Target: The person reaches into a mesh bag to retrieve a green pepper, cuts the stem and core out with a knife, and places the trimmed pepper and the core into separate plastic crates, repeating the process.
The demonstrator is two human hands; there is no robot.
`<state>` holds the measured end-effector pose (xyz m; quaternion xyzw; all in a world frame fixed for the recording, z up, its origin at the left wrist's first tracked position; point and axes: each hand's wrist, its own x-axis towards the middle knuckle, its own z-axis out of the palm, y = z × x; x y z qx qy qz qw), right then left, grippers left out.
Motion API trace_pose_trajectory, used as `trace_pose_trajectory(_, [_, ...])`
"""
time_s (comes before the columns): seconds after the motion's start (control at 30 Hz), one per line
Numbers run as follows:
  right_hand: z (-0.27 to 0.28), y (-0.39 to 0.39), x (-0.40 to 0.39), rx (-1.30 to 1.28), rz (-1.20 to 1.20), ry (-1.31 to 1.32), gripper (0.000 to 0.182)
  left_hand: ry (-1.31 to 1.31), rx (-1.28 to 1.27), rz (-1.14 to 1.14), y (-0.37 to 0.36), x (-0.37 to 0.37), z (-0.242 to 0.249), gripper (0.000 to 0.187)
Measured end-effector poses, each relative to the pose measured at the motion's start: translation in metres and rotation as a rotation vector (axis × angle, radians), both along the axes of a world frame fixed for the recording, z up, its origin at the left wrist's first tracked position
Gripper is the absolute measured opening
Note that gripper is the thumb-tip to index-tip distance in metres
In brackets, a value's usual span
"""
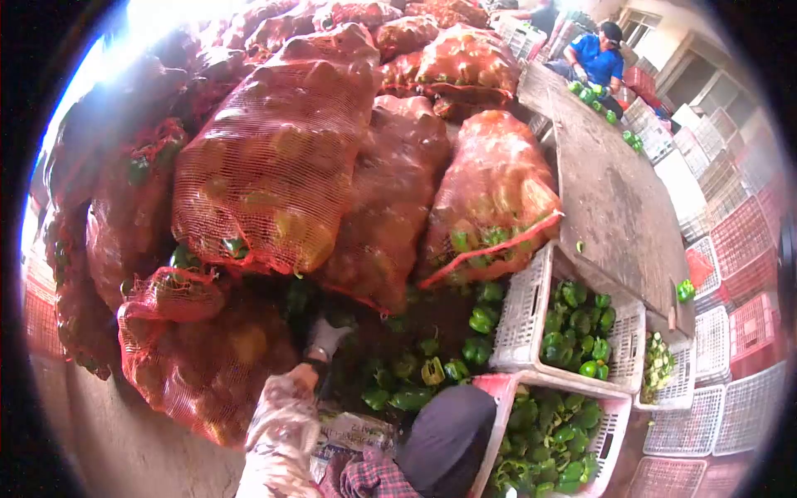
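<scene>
A gloved left hand [326,336] reaches into loose green peppers [415,365] on the floor, at the foot of a heap of red mesh sacks [274,166]. Just to the right stand two crates [523,319] holding more peppers. A long wooden table [610,199] runs away behind them, where another person in a blue shirt [596,60] works.

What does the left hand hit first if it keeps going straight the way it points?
Probably the loose green peppers piled at the foot of the red mesh sacks. The gloved left hand points up and away into that shadowed pile; depth is unclear, so it may already touch one.
</scene>
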<state>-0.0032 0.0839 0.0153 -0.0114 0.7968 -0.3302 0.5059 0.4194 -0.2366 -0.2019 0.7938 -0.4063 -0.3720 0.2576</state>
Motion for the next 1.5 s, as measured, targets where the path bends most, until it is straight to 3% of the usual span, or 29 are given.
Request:
trace_pose_trajectory(0.07, [0.01,0.011,-0.005,-0.036,-0.008,-0.039,0.041,0.543,-0.206,0.213,0.036,-0.022,0.001,0.08])
trace_pose_trajectory(0.1, [0.017,0.016,-0.008,-0.068,-0.016,-0.072,0.041,0.68,-0.236,0.186,0.055,-0.035,0.006,0.079])
trace_pose_trajectory(0.17, [0.03,0.004,-0.007,-0.207,-0.047,-0.135,0.042,0.952,-0.336,0.125,0.064,-0.059,0.092,0.075])
trace_pose_trajectory(0.2, [0.04,-0.017,0.0,-0.274,-0.092,-0.058,0.036,0.945,-0.396,0.031,0.065,-0.066,0.118,0.081])
trace_pose_trajectory(0.23, [0.037,-0.036,-0.006,-0.316,0.088,0.064,0.038,1.105,-0.477,-0.013,0.066,-0.084,0.164,0.085])
trace_pose_trajectory(0.3, [0.058,-0.087,0.001,-0.432,0.098,0.13,0.034,1.056,-0.622,-0.221,0.061,-0.104,0.209,0.091])
trace_pose_trajectory(0.37, [0.096,-0.123,0.019,-0.6,0.241,-0.032,0.029,1.173,-0.651,-0.337,0.066,-0.137,0.274,0.096])
trace_pose_trajectory(0.43, [0.093,-0.129,0.008,-0.635,0.271,-0.44,0.019,1.154,-0.723,-0.463,0.074,-0.172,0.316,0.103])
trace_pose_trajectory(0.47, [0.092,-0.132,0.002,-0.614,0.287,-0.631,0.024,1.102,-0.716,-0.607,0.076,-0.189,0.323,0.105])
trace_pose_trajectory(0.5, [0.1,-0.14,0.01,-0.667,0.275,-0.656,0.044,1.053,-0.7,-0.747,0.079,-0.206,0.328,0.108])
trace_pose_trajectory(0.53, [0.095,-0.133,0.001,-0.674,0.168,-0.731,0.041,0.906,-0.706,-0.96,0.079,-0.22,0.327,0.116])
trace_pose_trajectory(0.57, [0.084,-0.128,-0.011,-0.684,0.061,-0.806,0.039,0.919,-0.626,-1.051,0.086,-0.24,0.324,0.117])
trace_pose_trajectory(0.63, [0.061,-0.115,-0.028,-0.749,-0.058,-0.502,0.041,1.135,-0.586,-0.862,0.113,-0.289,0.326,0.114])
trace_pose_trajectory(0.7, [0.038,-0.09,-0.05,-0.72,-0.097,-0.508,0.042,1.204,-0.446,-0.727,0.134,-0.324,0.309,0.111])
trace_pose_trajectory(0.77, [0.014,-0.063,-0.067,-0.718,-0.135,-0.423,0.041,1.116,-0.43,-0.79,0.15,-0.35,0.31,0.111])
trace_pose_trajectory(0.83, [-0.006,-0.042,-0.087,-0.934,-0.075,-0.367,0.038,1.3,-0.321,-0.69,0.165,-0.373,0.3,0.102])
trace_pose_trajectory(0.87, [-0.007,-0.037,-0.082,-0.888,-0.006,0.145,0.036,1.267,-0.325,-0.684,0.172,-0.377,0.295,0.097])
trace_pose_trajectory(0.93, [0.026,-0.033,-0.088,-0.777,0.054,0.561,0.036,1.188,-0.392,-0.66,0.18,-0.384,0.298,0.086])
trace_pose_trajectory(0.97, [0.038,-0.03,-0.087,-0.82,-0.006,0.675,0.031,1.13,-0.51,-0.66,0.18,-0.386,0.285,0.083])
trace_pose_trajectory(1.07, [0.095,-0.018,-0.084,-0.805,0.216,0.801,0.023,0.865,-0.741,-0.805,0.166,-0.378,0.275,0.079])
trace_pose_trajectory(1.1, [0.085,-0.011,-0.083,-0.759,0.375,0.921,0.014,0.824,-0.828,-0.876,0.163,-0.378,0.281,0.08])
trace_pose_trajectory(1.17, [0.1,-0.013,-0.072,-0.729,0.454,1.131,0.015,0.767,-0.901,-0.971,0.16,-0.375,0.285,0.079])
trace_pose_trajectory(1.27, [0.102,-0.012,-0.068,-0.657,0.499,1.193,0.018,0.757,-0.946,-1.018,0.164,-0.371,0.286,0.077])
trace_pose_trajectory(1.37, [0.08,-0.001,-0.056,-0.677,0.525,1.165,0.02,0.976,-0.655,-0.804,0.181,-0.37,0.285,0.075])
trace_pose_trajectory(1.4, [0.079,0.006,-0.051,-0.585,0.54,1.079,0.013,1.069,-0.522,-0.684,0.187,-0.373,0.29,0.073])
trace_pose_trajectory(1.5, [0.007,0.033,-0.06,-0.601,0.54,0.728,0.016,1.384,-0.35,-0.434,0.189,-0.384,0.311,0.062])
